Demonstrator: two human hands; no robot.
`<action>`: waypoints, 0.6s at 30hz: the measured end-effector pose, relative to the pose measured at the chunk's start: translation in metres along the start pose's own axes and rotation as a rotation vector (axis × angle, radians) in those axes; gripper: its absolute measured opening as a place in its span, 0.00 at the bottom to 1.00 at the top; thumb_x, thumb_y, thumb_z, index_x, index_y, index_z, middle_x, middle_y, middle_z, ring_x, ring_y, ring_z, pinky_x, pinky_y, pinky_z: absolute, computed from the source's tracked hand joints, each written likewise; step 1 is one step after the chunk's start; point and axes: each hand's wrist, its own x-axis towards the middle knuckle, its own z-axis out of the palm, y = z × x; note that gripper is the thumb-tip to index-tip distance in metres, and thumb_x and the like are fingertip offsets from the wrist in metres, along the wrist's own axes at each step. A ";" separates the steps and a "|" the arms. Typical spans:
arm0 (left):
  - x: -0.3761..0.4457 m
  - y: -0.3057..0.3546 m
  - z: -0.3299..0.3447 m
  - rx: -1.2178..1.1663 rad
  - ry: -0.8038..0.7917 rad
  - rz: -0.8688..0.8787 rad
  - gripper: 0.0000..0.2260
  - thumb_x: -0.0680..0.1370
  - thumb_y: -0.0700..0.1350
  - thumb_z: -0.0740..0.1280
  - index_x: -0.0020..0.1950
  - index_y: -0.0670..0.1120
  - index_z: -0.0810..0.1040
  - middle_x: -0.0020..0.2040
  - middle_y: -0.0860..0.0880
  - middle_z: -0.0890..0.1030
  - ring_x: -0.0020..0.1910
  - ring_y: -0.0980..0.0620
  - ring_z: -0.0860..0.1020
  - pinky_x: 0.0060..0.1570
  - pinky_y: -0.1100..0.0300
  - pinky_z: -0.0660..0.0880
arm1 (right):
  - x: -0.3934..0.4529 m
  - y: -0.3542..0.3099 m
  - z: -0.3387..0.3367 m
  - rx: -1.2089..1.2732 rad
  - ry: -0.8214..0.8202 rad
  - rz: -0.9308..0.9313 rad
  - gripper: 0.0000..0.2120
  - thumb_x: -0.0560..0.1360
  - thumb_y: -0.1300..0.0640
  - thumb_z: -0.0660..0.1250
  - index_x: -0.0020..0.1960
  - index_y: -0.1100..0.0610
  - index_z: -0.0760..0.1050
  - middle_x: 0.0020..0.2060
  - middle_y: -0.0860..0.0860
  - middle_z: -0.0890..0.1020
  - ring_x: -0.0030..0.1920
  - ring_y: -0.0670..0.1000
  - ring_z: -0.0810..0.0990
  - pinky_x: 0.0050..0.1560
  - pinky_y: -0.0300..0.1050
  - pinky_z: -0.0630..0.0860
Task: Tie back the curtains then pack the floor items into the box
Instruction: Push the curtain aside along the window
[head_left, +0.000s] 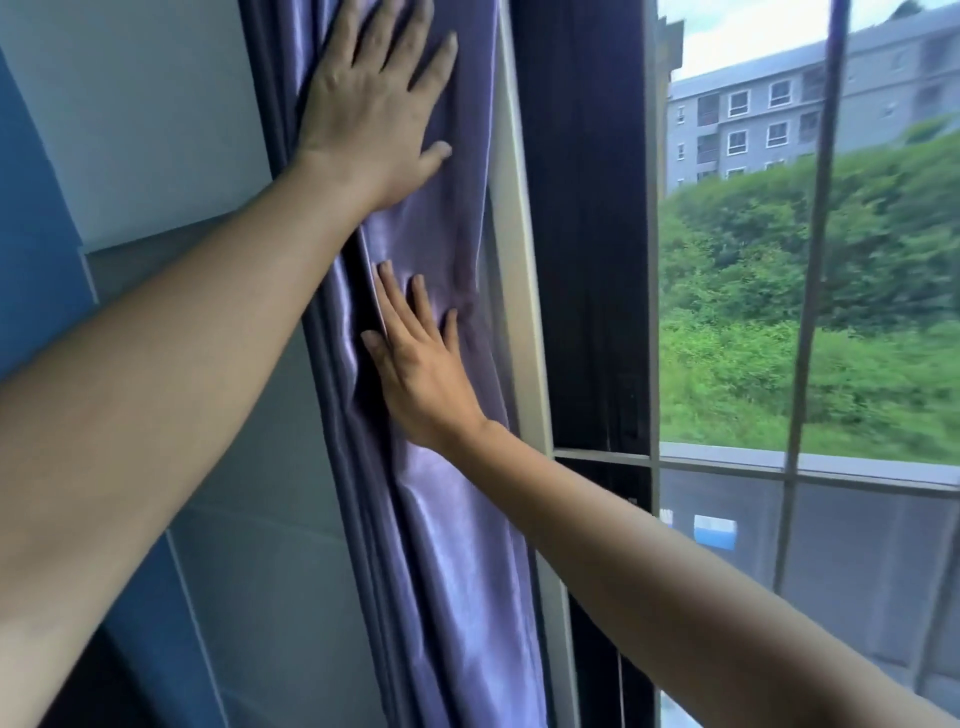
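A shiny purple curtain (447, 519) hangs bunched in folds at the left side of the window, against the wall. My left hand (371, 104) lies flat on the upper part of the curtain with its fingers straight and spread. Lower down, my right hand (418, 371) presses flat on the folds, fingers straight and pointing up. Neither hand grips the fabric. No tie-back, box or floor item is in view.
A pale window frame (519, 260) and a dark vertical post (587, 234) stand right of the curtain. The window pane (779, 312) shows green bushes and a grey building outside. A white and blue wall (145, 130) is on the left.
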 end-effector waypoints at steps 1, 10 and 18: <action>0.000 0.003 -0.003 -0.032 0.001 -0.003 0.31 0.79 0.56 0.58 0.77 0.45 0.53 0.77 0.39 0.55 0.76 0.40 0.53 0.74 0.43 0.46 | -0.002 0.000 -0.005 -0.013 -0.023 0.000 0.26 0.84 0.48 0.47 0.78 0.49 0.43 0.78 0.43 0.46 0.77 0.52 0.39 0.72 0.68 0.42; 0.011 0.035 -0.050 -0.118 0.030 -0.053 0.19 0.77 0.48 0.57 0.62 0.39 0.73 0.61 0.36 0.74 0.60 0.36 0.71 0.70 0.42 0.57 | -0.030 0.005 -0.084 -0.079 -0.201 -0.014 0.29 0.81 0.41 0.51 0.78 0.46 0.45 0.78 0.43 0.46 0.77 0.51 0.42 0.74 0.63 0.50; 0.020 0.087 -0.108 -0.102 -0.036 -0.035 0.14 0.75 0.46 0.57 0.52 0.40 0.76 0.48 0.39 0.76 0.50 0.38 0.74 0.57 0.45 0.67 | -0.073 0.016 -0.148 -0.078 -0.149 -0.053 0.28 0.81 0.42 0.53 0.78 0.48 0.52 0.78 0.48 0.53 0.77 0.55 0.47 0.73 0.62 0.56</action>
